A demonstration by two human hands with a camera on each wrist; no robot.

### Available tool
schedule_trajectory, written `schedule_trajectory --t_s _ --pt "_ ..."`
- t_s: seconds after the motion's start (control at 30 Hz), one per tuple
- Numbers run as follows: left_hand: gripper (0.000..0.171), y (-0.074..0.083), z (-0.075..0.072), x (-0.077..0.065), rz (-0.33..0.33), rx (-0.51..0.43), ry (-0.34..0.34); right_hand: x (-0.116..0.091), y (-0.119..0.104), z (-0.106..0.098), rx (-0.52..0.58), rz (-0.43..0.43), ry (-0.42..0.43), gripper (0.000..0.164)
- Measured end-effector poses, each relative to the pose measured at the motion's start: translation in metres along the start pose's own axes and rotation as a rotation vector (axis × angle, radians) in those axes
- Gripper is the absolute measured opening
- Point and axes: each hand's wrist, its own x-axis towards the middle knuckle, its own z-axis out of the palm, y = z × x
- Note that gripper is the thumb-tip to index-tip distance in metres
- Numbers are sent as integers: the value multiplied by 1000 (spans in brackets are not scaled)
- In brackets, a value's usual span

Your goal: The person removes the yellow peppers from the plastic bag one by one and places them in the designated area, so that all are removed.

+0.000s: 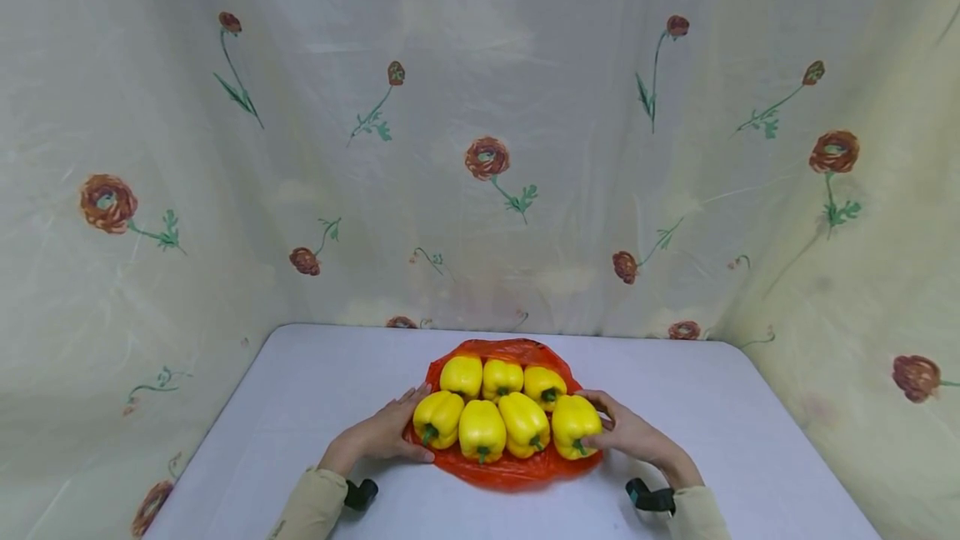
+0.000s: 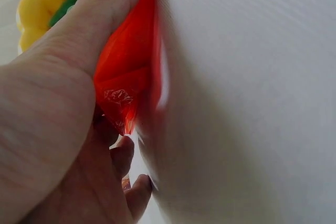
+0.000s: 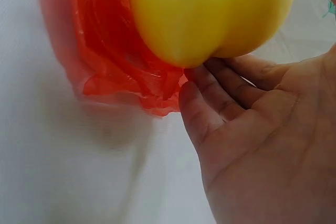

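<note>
Several yellow bell peppers [image 1: 482, 430] with green stems lie in two rows on a spread red plastic bag [image 1: 510, 473]. My left hand [image 1: 386, 432] rests at the bag's left edge, beside the front-left pepper [image 1: 438, 419]. In the left wrist view, its thumb [image 2: 100, 19] lies across the red plastic with the other fingers below. My right hand [image 1: 633, 436] holds the front-right bell pepper [image 1: 576, 423], thumb at the front near the stem and fingers behind. The right wrist view shows fingertips [image 3: 197, 108] against that pepper's underside, next to the bag's crumpled rim.
A white table [image 1: 337, 365] carries the bag. Behind it and on both sides hangs a pale curtain [image 1: 570, 190] printed with red flowers. A dark wrist camera [image 1: 362, 494] is strapped to the left wrist, another camera [image 1: 648, 497] to the right.
</note>
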Motion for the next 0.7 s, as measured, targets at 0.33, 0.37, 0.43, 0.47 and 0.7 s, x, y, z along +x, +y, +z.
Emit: schedule_trajectory --t_s 0.33,0.37,0.43,0.47,0.7 --pt "110 1 -1 1 -4 7 -13 -1 -5 -3 10 10 50 85" --pt "110 1 0 1 -3 5 -12 -1 -6 -3 9 7 54 85" --pt "110 0 0 1 -7 6 -10 -2 -7 -4 12 4 62 85" --pt "110 0 0 1 -7 7 -9 -2 -8 -4 15 2 67 85" --pt "111 0 1 1 -7 1 -15 -5 -12 -6 38 -16 127 86"
